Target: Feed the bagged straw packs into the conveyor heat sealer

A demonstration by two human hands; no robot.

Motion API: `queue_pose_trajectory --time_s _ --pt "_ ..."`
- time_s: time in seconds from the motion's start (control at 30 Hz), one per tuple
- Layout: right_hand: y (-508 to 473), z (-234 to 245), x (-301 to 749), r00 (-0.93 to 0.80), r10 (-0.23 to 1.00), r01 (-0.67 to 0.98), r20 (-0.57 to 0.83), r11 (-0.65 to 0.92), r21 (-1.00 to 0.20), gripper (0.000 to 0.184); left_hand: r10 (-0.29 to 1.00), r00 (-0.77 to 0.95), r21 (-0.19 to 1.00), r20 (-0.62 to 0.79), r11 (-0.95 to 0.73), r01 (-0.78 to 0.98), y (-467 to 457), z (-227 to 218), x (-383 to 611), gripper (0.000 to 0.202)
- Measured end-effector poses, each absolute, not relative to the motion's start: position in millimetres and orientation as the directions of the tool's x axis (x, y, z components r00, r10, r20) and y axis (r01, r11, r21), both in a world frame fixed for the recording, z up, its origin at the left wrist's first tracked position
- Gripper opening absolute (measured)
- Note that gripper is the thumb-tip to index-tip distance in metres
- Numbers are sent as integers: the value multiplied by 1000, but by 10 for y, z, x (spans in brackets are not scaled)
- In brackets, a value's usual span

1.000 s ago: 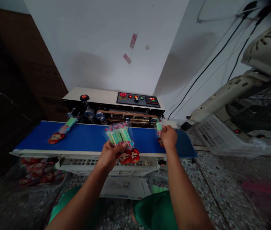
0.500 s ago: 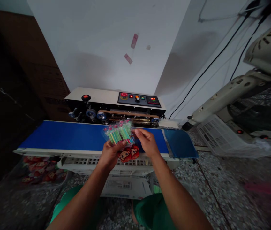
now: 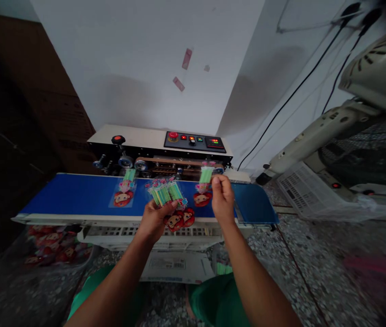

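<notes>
My left hand (image 3: 155, 218) is closed on a fanned bundle of clear packets (image 3: 167, 193), which show green sticks and printed red-haired cartoon heads. Between the thumb and fingers of my right hand (image 3: 223, 195) is the edge of a single packet (image 3: 203, 186) of the same kind, upright by the sealing machine (image 3: 158, 141) at its right end. Another packet (image 3: 123, 193) lies on the blue conveyor belt (image 3: 77, 195) to the left, its top at the machine's rollers.
A clear container of red-headed packets (image 3: 56, 245) stands on the floor at left. Under the belt are a white basket (image 3: 111, 238) and a carton (image 3: 175, 268). At right are a white crate (image 3: 298, 188) and a beige machine arm (image 3: 302, 141).
My right hand has drawn one packet from the bundle and moved it right, up to the machine. A packet has come out on the belt at left.
</notes>
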State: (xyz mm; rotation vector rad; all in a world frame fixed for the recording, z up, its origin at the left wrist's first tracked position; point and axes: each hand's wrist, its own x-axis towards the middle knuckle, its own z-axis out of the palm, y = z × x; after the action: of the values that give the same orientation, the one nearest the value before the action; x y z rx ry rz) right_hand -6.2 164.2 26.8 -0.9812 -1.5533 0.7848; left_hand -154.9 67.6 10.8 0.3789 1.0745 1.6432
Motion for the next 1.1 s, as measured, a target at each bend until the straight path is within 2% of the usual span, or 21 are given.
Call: queue_pose_trajectory --time_s 0.13,0.2,0.3,0.4,0.5,0.6,0.7,0.77,0.8,0.83,0.9,0.93,1.0,1.1 --pt "1903 265 322 36 867 493 498 418 -763 33 875 -385 802 -294 7 -597 663 134 -1569 32" --pt "2044 209 508 110 866 669 488 299 -681 34 875 -385 801 -294 5 -599 657 158 -1567 32" --pt "2212 107 708 184 901 861 394 46 -507 33 874 -383 796 -298 6 -605 654 177 -1562 33" --pt "2301 48 775 231 928 922 293 -113 -370 34 875 -375 793 -307 17 -609 656 169 -1562 32" --pt "2340 38 727 254 938 930 235 -170 -326 33 888 -352 795 -295 24 -606 652 146 -1570 29" --pt "2366 35 604 229 956 934 181 -164 -319 32 897 -345 800 -276 16 -599 645 123 -1579 25" --pt "2357 33 443 102 979 949 179 -42 -312 31 896 -343 799 -282 21 -601 645 106 -1580 27" --pt "2300 53 323 1 964 936 265 93 -341 31 888 -353 796 -296 25 -604 651 107 -1576 28" --pt "2249 72 257 -48 950 904 310 174 -392 31 883 -359 795 -301 24 -607 655 112 -1574 29" --pt "2182 96 187 -101 939 840 330 258 -477 33 879 -368 794 -303 18 -608 660 121 -1571 29" --pt "2010 148 31 -252 927 603 279 376 -704 37 874 -388 796 -291 -4 -605 671 141 -1565 31" --pt "1913 169 -50 -357 905 457 231 385 -802 38 875 -397 800 -277 -19 -600 675 151 -1562 32" --pt "1728 188 -207 -531 828 234 181 348 -908 34 877 -414 807 -244 -54 -588 680 163 -1556 35" --pt "1557 160 -366 -550 812 90 196 290 -953 27 886 -412 810 -214 -75 -582 679 160 -1554 38"
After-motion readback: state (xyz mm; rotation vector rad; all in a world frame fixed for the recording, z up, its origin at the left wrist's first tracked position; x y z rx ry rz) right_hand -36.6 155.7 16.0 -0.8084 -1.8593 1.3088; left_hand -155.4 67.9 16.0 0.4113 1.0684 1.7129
